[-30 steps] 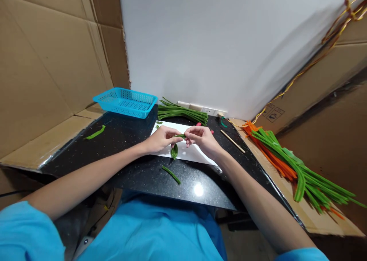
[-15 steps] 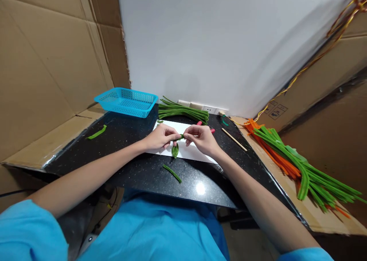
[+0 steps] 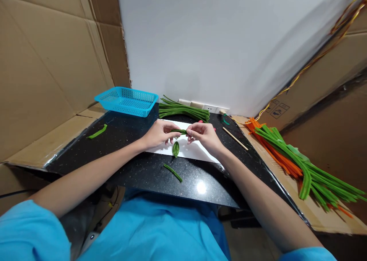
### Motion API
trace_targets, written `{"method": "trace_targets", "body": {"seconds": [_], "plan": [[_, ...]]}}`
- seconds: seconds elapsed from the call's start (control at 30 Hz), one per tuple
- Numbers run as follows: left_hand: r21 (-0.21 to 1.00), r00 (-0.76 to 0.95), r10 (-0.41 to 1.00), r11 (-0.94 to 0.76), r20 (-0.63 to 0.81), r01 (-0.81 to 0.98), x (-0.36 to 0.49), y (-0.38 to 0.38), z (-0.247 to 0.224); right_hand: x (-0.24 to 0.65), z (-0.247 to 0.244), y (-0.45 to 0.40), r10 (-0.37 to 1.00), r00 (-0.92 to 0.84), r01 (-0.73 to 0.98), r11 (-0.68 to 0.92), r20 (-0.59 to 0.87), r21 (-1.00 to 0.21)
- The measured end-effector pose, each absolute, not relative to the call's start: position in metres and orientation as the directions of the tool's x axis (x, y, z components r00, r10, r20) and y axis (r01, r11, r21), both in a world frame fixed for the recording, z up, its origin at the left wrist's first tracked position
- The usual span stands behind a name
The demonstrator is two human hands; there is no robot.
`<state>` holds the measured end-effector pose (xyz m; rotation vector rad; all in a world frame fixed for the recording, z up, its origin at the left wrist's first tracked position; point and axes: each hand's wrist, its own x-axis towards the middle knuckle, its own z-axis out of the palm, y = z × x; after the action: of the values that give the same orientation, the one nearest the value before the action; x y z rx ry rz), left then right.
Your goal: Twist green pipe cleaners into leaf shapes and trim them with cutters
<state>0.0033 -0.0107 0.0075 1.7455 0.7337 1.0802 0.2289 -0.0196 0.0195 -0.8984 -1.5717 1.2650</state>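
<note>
Over a white sheet, my left hand and my right hand pinch a small dark green fuzzy piece between them, one at each end. Below it on the sheet lies a green leaf-shaped loop. Nearer the front edge, a short green stem rests on the black countertop. Partly behind my right hand, red handles show; the rest of that tool is hidden.
Behind the sheet lies a bundle of green stems. A blue basket stands back left, near a light green strip. To the right are a wooden stick, orange stems and bright green stems.
My hands have moved slightly apart and up, so more of the green piece shows between them. The leaf-shaped loop below is now less covered by my fingers.
</note>
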Motion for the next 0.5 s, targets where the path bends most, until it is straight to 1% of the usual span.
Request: {"method": "trace_targets", "body": {"seconds": [0.1, 0.17, 0.3, 0.37, 0.5], "plan": [[0.923, 0.401, 0.845, -0.385, 0.354, -0.004, 0.004, -0.009, 0.006, 0.230, 0.017, -0.019, 0.930, -0.336, -0.026, 0.146, 0.146, -0.989], [0.912, 0.365, 0.846, -0.410, 0.388, -0.019, 0.004, -0.009, 0.005, 0.231, 0.015, -0.017, 0.938, -0.322, -0.044, 0.118, 0.126, -0.992], [0.867, 0.209, 0.847, -0.499, 0.489, -0.004, 0.004, -0.007, 0.006, 0.234, 0.013, -0.013, 0.953, -0.278, -0.069, 0.105, 0.120, -0.992], [0.853, 0.150, 0.843, -0.522, 0.517, -0.005, 0.002, -0.005, 0.007, 0.235, 0.012, -0.012, 0.957, -0.262, -0.074, 0.107, 0.123, -0.991], [0.870, 0.149, 0.858, -0.492, 0.491, -0.033, -0.001, 0.000, 0.009, 0.236, 0.012, -0.011, 0.963, -0.229, -0.079, 0.131, 0.146, -0.988]]}}
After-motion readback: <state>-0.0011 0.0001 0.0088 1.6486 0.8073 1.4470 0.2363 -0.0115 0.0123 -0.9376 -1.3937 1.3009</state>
